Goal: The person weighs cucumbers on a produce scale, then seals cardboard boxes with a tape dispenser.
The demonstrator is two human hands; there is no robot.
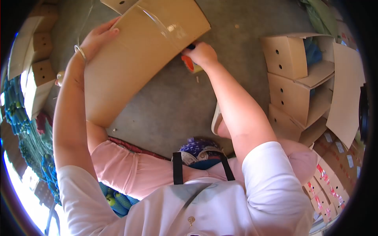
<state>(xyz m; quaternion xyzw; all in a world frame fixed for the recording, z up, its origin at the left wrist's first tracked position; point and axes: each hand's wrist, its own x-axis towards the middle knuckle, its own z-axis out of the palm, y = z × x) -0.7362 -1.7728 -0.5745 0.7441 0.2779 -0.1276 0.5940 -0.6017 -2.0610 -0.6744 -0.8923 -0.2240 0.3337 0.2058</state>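
Note:
A long brown cardboard box (130, 63) lies slanted before me, with a strip of clear shiny tape (161, 27) across its upper part. My left hand (100, 37) grips the box's far left edge, thumb on the face and the other fingers partly hidden. At the opposite edge, my right hand (201, 55) is closed around a tape dispenser (190, 63) with a dark part and an orange-cored roll. The dispenser is close against the box side; whether it touches cannot be seen.
Open cardboard boxes with round holes (287, 92) are stacked at the right. More cartons (42, 72) stand at the left, near blue-green netting (29, 145). Printed boxes (325, 181) sit at the lower right. A green cloth or sack (321, 15) is at the upper right.

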